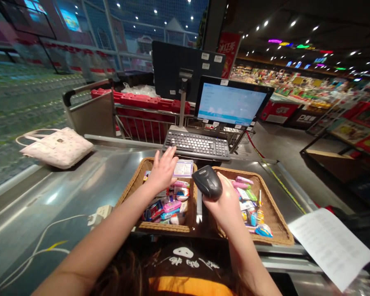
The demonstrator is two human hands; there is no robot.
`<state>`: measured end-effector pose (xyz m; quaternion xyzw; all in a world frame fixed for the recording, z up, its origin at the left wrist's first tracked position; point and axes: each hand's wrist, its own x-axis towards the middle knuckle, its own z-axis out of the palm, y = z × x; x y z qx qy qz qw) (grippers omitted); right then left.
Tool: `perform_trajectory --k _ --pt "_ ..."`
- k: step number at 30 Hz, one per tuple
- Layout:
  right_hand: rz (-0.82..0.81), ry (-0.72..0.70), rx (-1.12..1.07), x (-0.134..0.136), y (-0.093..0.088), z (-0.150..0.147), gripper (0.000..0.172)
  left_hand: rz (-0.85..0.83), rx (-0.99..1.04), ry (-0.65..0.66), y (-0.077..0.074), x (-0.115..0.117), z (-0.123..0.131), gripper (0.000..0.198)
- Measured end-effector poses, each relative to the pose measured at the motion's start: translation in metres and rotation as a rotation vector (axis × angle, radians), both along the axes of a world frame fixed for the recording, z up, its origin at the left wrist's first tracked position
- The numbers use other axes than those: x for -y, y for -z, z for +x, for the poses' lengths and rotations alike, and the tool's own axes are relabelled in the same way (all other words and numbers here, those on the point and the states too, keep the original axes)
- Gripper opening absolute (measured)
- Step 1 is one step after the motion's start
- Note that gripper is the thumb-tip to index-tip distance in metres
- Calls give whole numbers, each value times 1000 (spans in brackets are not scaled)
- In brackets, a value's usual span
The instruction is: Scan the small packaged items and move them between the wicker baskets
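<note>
My left hand [162, 170] reaches over the left wicker basket [129, 191], fingers stretched toward the keyboard [199, 144]. Right beside its fingers and thumb is a flat, purple-edged package [183, 168] with a barcode label facing up; whether the hand touches it I cannot tell. Gripped in my right hand [226, 201] is a black barcode scanner [207, 182], its head toward the package. Small colourful items, among them a pink one [172, 206], fill the left basket. Behind my right hand, the right wicker basket [277, 216] holds more small packaged items [249, 205].
A lit monitor [231, 100] and a dark screen back [186, 70] stand behind the keyboard. On the metal counter [111, 160] are a pale handbag [58, 148] and a white power strip [103, 213] with cables. A printed paper sheet [329, 246] lies at the right.
</note>
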<state>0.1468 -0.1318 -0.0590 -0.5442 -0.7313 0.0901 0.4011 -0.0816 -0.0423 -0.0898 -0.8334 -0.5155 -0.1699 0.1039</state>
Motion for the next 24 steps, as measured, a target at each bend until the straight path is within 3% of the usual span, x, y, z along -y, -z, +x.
perform_trajectory --k 8,12,20,24 --pt "-65 -20 8 -3 14 -9 41 -173 -74 42 33 20 -23 56" --pt "-102 -43 14 -5 18 -13 34 -286 -115 50 46 29 -31 62" --pt "-97 -64 -13 -3 22 -21 37 -444 -155 77 75 39 -40 73" --pt "-129 -67 -22 -2 25 -22 26 -484 -191 66 80 37 -42 76"
